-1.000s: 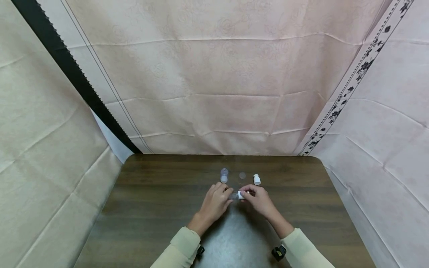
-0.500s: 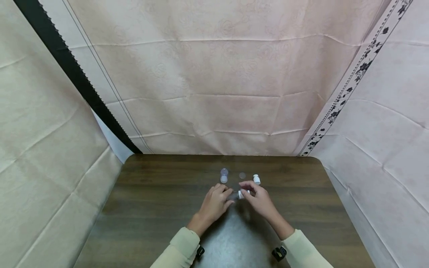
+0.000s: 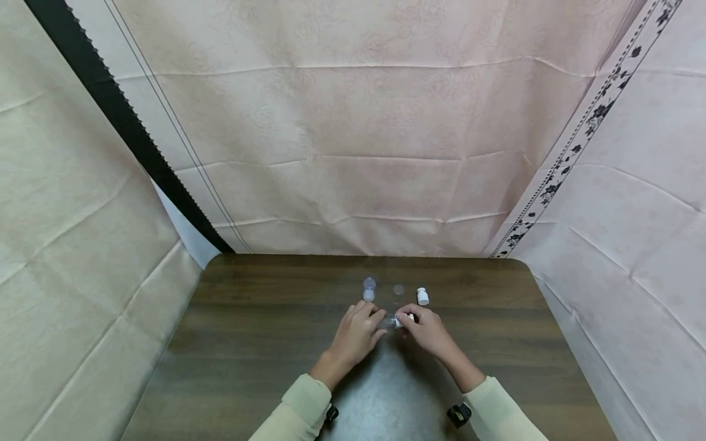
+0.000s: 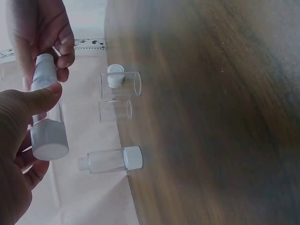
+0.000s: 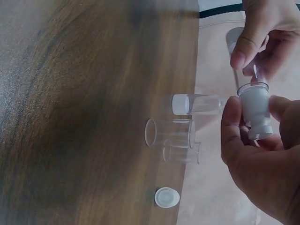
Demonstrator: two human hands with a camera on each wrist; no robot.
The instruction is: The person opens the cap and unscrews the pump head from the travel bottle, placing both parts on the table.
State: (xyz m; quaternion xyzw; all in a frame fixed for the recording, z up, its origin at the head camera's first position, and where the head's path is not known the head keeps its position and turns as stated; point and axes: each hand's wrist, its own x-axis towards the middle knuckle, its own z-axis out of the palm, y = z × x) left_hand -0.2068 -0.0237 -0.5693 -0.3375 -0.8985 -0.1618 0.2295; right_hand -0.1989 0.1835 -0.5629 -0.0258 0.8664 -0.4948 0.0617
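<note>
Just above the middle of the table, both hands work on one small clear bottle (image 3: 388, 321) with a white base (image 4: 50, 140). My left hand (image 3: 355, 331) grips its clear body, with the thumb laid along the side. At the other end my right hand (image 3: 427, 329) pinches a white pump top (image 5: 255, 105) between thumb and fingers. That top sits at the bottle's mouth, in line with the body. In the left wrist view, the bottle lies tilted with its white base toward the camera. Part of the bottle is hidden behind the left fingers.
Beyond the hands stands a second clear bottle (image 3: 369, 289) with a white base. Two clear open cylinders (image 5: 169, 133) stand beside it. Farther right is another white pump top (image 3: 422, 296). Pale cloth (image 3: 353, 122) hangs behind the wooden table (image 3: 248, 318).
My right fingers spread off the white pump top half a second ago and now close on it again. The top has shifted slightly right. The left hand keeps its grip.
</note>
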